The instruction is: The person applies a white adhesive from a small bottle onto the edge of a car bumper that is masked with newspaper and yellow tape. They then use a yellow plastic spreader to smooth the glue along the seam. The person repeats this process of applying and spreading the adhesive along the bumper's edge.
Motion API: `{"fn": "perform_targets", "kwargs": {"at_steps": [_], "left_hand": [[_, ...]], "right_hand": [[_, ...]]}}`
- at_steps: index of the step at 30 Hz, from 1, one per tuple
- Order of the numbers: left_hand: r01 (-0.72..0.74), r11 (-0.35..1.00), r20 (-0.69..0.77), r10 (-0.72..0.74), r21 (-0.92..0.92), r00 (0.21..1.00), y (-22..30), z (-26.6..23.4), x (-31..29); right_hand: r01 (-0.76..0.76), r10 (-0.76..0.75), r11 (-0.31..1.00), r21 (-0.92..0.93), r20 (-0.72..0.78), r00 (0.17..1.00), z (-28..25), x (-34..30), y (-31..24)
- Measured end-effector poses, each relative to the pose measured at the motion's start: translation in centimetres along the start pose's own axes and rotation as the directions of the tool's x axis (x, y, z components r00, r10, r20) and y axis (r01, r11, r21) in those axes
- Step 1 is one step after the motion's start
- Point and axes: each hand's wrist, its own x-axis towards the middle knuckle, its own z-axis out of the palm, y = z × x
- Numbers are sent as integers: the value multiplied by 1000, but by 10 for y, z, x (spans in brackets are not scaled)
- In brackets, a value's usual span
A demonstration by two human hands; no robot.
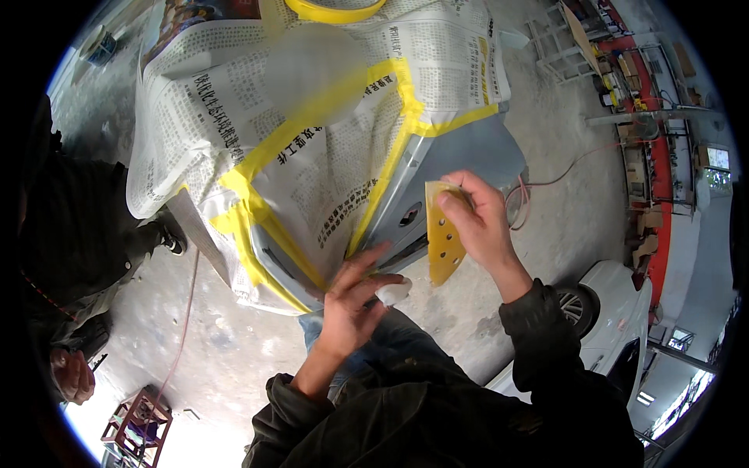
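My right hand pinches the upper end of a yellow strip of sandpaper with round holes, which hangs beside a grey car body panel. My left hand is at the near edge of that panel. A small white rounded piece sits at its fingers and seems held there; its kind is unclear. Newspaper covers much of the panel, with yellow masking tape along its edges. An oval recess shows in the bare grey part.
A yellow ring, like a tape roll, lies at the far end. At left stands another person, one hand low. A pinkish hose crosses the floor near a reddish stand. A white car and shelves are right.
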Motion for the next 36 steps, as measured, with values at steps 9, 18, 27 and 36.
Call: {"fn": "perform_targets", "kwargs": {"at_steps": [9, 18, 27, 36], "left_hand": [[-48, 999, -41, 48, 19, 998, -3, -1, 18], [-91, 995, -77, 88, -31, 993, 5, 12, -3], [-68, 982, -252, 21, -179, 967, 57, -50, -46], [126, 991, -905, -84, -34, 416, 43, -141, -105]], "right_hand": [[182, -231, 944, -275, -156, 960, 15, 40, -3], [110, -153, 968, -226, -183, 971, 7, 23, 30], [109, -145, 969, -221, -157, 977, 3, 24, 20], [198, -220, 943, -269, -56, 974, 15, 33, 10]]}}
